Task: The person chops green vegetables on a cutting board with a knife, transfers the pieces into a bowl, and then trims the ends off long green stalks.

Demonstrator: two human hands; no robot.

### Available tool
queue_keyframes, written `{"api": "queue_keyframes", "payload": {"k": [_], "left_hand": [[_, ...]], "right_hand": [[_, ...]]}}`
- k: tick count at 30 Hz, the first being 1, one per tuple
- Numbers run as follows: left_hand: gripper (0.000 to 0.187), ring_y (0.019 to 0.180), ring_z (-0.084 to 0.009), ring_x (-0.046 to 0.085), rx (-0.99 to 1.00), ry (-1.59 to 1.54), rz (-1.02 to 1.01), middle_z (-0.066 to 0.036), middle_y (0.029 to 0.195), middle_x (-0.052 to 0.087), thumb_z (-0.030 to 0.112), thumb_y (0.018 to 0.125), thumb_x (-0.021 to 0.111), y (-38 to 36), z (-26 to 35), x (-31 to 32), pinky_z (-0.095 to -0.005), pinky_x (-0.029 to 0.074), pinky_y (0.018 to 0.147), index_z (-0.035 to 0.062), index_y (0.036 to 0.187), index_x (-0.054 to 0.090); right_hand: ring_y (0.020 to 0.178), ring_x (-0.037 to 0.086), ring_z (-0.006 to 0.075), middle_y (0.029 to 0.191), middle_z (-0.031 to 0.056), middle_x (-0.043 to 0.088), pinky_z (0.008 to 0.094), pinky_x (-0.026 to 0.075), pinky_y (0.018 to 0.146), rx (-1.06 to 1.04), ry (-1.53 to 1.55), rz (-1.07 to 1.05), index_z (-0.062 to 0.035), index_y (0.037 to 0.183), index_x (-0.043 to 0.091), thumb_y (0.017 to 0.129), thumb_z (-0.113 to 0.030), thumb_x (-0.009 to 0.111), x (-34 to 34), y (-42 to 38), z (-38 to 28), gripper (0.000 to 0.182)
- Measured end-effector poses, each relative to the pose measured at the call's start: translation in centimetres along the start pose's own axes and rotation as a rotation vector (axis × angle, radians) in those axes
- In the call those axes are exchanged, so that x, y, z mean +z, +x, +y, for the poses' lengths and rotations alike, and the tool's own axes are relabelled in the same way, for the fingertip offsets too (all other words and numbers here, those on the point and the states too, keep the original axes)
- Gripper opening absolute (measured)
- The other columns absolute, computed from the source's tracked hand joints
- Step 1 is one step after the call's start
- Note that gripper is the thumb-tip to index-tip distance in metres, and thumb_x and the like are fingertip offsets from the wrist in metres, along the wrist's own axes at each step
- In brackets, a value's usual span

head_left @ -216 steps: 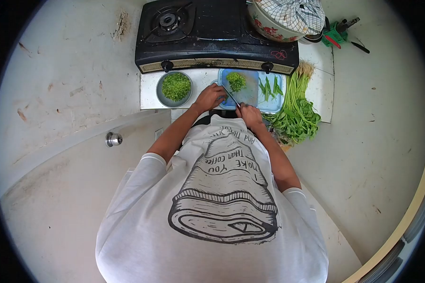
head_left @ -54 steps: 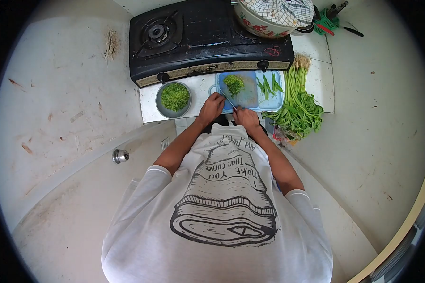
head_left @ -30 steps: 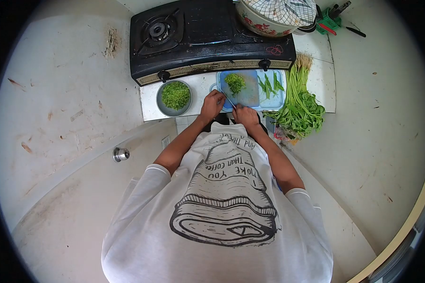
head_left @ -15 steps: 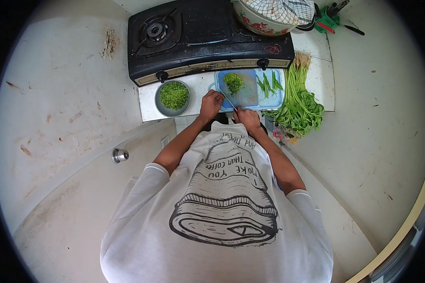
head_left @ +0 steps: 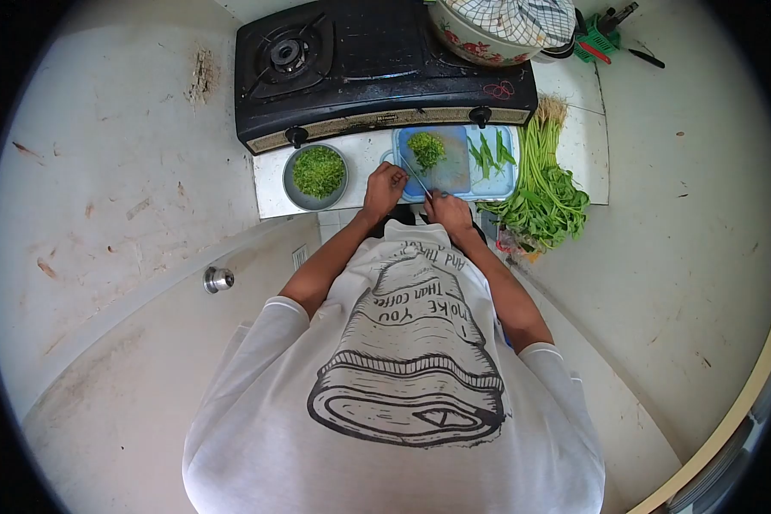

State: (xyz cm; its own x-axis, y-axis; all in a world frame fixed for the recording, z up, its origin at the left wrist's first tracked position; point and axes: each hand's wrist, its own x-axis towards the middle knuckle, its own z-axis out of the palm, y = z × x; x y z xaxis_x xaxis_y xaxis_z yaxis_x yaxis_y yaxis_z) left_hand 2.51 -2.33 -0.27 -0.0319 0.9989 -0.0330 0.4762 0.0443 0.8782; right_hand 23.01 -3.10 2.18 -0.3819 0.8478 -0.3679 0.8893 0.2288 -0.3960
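My right hand (head_left: 448, 208) is closed round the handle of a knife (head_left: 416, 177), whose blade points up and left along the left side of a blue cutting board (head_left: 451, 178). Beside the blade, my left hand (head_left: 387, 183) has its fingers pinched together near the board's left edge; whatever they hold is too small to name. A pile of chopped greens (head_left: 426, 149) lies on the board's upper left. The board rests in a light blue tray (head_left: 512, 182), where several loose green leaves (head_left: 487, 156) lie on the right.
Left of the board stands a grey bowl (head_left: 341, 196) of chopped greens. A bunch of long-stemmed leafy greens (head_left: 541, 184) lies at the right. Behind is a black gas stove (head_left: 373, 64) bearing a floral pot (head_left: 480, 43) with a checked cloth. A green basket (head_left: 604, 38) holds utensils.
The knife blade has tilted slightly, its tip a little farther up. Both hands stay almost in place, and the whole view has shifted slightly.
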Motion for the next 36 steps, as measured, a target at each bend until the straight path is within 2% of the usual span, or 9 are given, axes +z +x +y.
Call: {"api": "queue_keyframes", "payload": {"k": [5,10,14,17,26,29,36], "left_hand": [[0.008,0.076,-0.0280,0.069,0.019,-0.009,-0.027,-0.015,0.089,0.064,0.001,0.088,0.071,-0.1,-0.3,-0.1,-0.0376,0.056,0.072,-0.0032,0.095,0.072],[0.010,0.083,-0.0335,0.068,0.078,0.024,-0.071,-0.017,0.093,0.064,0.002,0.090,0.068,-0.2,-0.1,-0.6,-0.0411,0.055,0.077,-0.0030,0.098,0.072],[0.012,0.093,-0.0370,0.065,0.255,0.130,-0.100,-0.017,0.097,0.064,0.003,0.092,0.066,-0.3,-0.5,-1.2,-0.0438,0.054,0.083,-0.0014,0.102,0.070],[0.012,0.097,-0.0367,0.063,0.259,0.153,-0.113,-0.016,0.098,0.063,0.004,0.092,0.065,-0.4,-0.4,-1.3,-0.0447,0.053,0.086,0.0001,0.103,0.070],[0.010,0.096,-0.0342,0.064,0.277,0.237,-0.130,-0.013,0.097,0.064,0.009,0.090,0.068,0.7,0.3,-1.3,-0.0432,0.054,0.083,0.0021,0.098,0.069],[0.010,0.094,-0.0338,0.064,0.250,0.208,-0.087,-0.013,0.095,0.065,0.008,0.088,0.070,0.7,-0.2,-0.9,-0.0421,0.054,0.084,0.0030,0.096,0.071],[0.010,0.084,-0.0283,0.065,0.029,0.067,-0.021,-0.011,0.087,0.066,0.006,0.080,0.074,0.4,-0.5,0.1,-0.0397,0.054,0.080,0.0024,0.089,0.072]], "right_hand": [[0.075,0.073,0.0446,0.077,0.0269,0.071,0.0543,0.058,0.071,-0.013,-0.009,-0.047,-0.0003,0.102,0.064,0.098,-0.035,0.059,-0.3,-0.3,-0.2,0.036],[0.071,0.072,0.0455,0.073,0.0277,0.070,0.0563,0.057,0.067,-0.056,0.004,-0.011,0.0004,0.100,0.063,0.101,-0.037,0.054,1.2,0.4,0.0,0.039],[0.078,0.074,0.0430,0.080,0.0252,0.073,0.0533,0.059,0.073,0.006,-0.029,-0.045,0.0005,0.101,0.065,0.097,-0.034,0.061,0.6,0.8,-0.8,0.035],[0.078,0.074,0.0429,0.081,0.0253,0.073,0.0534,0.059,0.074,0.024,-0.038,-0.052,-0.0004,0.102,0.065,0.098,-0.035,0.060,0.4,0.5,-0.5,0.035],[0.077,0.073,0.0445,0.080,0.0260,0.072,0.0544,0.058,0.074,0.061,0.026,0.006,-0.0018,0.102,0.067,0.099,-0.038,0.059,0.4,0.1,0.5,0.037],[0.076,0.072,0.0446,0.080,0.0258,0.072,0.0545,0.058,0.073,0.046,0.019,-0.032,-0.0015,0.102,0.066,0.099,-0.038,0.059,-0.3,-0.3,0.0,0.037],[0.078,0.073,0.0434,0.079,0.0256,0.072,0.0542,0.059,0.072,0.006,-0.009,-0.074,-0.0017,0.103,0.064,0.099,-0.037,0.058,-0.3,-0.5,-0.3,0.036]]}}
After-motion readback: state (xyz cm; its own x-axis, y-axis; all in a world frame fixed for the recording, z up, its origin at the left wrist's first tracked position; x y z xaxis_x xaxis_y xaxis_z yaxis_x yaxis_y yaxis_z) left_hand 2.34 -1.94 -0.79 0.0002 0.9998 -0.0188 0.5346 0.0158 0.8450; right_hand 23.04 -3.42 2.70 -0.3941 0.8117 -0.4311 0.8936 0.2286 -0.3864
